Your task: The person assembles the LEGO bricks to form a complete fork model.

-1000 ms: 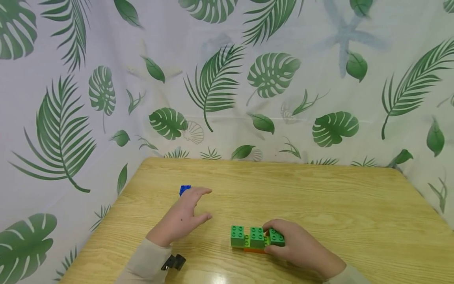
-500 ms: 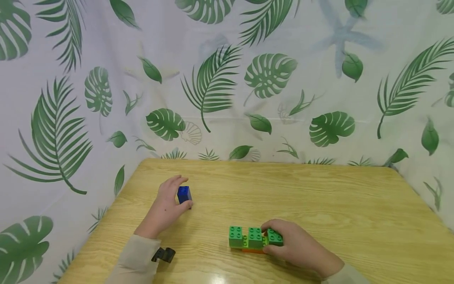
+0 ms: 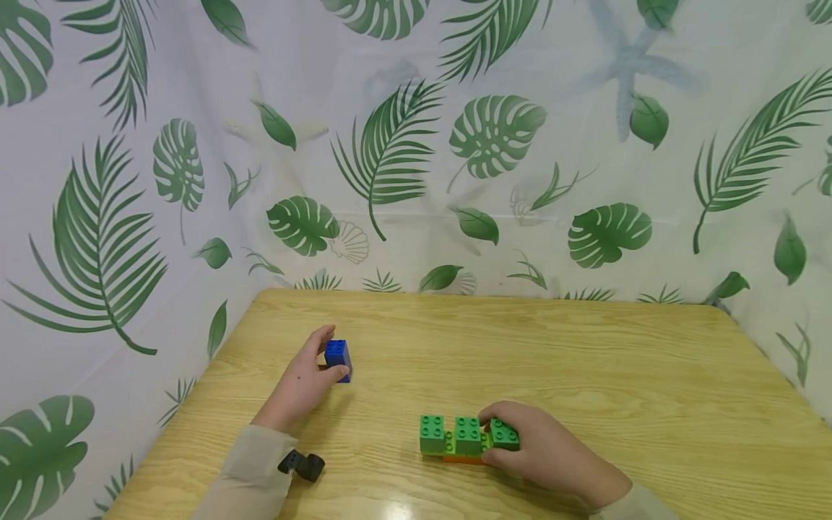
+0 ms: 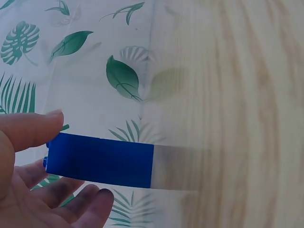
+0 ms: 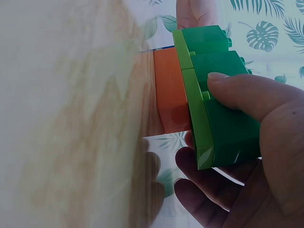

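A tall blue brick (image 3: 336, 360) stands upright on the table, studs up. My left hand (image 3: 304, 383) is around its left side, thumb at the near face and fingers at the far side. In the left wrist view, the thumb lies just above the blue brick (image 4: 102, 160) and the relaxed fingers lie below it, with a small gap at the thumb. My right hand (image 3: 546, 448) grips the right end of a brick assembly: several dark green bricks (image 3: 468, 433) on a light green layer, over an orange brick (image 5: 171, 90). The right thumb presses on a dark green brick.
The wood-grain table (image 3: 585, 361) has a shiny surface that mirrors the bricks. Behind it and on the left hangs a leaf-patterned cloth (image 3: 403, 253). A black wrist device (image 3: 304, 466) sits at the left sleeve.
My left hand has moved left and forward from the middle of the table to the blue brick, its fingers coming in around it. The right hand and the brick assembly stay in place.
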Available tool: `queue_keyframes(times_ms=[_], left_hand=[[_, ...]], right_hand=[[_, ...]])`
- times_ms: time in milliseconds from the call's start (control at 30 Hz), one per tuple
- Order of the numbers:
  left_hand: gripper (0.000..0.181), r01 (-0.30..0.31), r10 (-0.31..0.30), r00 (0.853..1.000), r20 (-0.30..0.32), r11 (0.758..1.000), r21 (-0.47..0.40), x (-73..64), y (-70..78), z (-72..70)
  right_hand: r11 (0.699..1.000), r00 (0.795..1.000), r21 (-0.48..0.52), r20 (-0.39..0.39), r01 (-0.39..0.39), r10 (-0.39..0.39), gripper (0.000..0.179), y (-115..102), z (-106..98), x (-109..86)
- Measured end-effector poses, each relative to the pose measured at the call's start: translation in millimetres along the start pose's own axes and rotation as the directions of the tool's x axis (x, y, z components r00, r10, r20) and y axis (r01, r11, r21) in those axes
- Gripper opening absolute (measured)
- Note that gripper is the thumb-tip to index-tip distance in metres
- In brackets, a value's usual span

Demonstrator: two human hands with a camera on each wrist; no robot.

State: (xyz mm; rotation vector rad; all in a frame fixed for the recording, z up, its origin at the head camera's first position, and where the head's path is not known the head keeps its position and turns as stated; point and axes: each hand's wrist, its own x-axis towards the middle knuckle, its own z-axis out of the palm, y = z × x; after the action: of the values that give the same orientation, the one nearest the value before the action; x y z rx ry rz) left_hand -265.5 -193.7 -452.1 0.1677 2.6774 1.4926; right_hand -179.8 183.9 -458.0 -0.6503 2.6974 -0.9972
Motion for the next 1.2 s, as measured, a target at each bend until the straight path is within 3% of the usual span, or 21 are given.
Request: queue_keyframes(times_ms=[333, 667, 1000, 1200], left_hand=[[0.077, 0.053, -0.051, 0.999, 0.018, 0.993, -0.11, 1.7, -11.7, 0.7], [0.061, 0.038, -0.035, 0.999, 0.029, 0.99, -0.139, 4.7, -24.1, 0.4], [0.049, 0.035, -0.032, 0.999, 0.021, 0.993, -0.109, 2.1, -20.4, 3.0], [0.043, 0.022, -0.014, 0.998, 0.069, 0.993, -0.118, -3.4, -11.2, 10.4]], right_hand=[[1.0, 1.0, -0.002, 0.003, 0.007, -0.007, 0.046, 2.0, -0.5, 0.7], [1.0, 1.0, 0.018, 0.014, 0.004, -0.005, 0.046, 2.9, 0.1, 1.0], [1.0, 1.0, 0.013, 0.001, -0.007, 0.007, 0.043, 0.7, 0.7, 0.8], [1.0, 0.999, 0.016, -0.032, -0.021, 0.022, 0.038, -1.9, -1.8, -2.4]])
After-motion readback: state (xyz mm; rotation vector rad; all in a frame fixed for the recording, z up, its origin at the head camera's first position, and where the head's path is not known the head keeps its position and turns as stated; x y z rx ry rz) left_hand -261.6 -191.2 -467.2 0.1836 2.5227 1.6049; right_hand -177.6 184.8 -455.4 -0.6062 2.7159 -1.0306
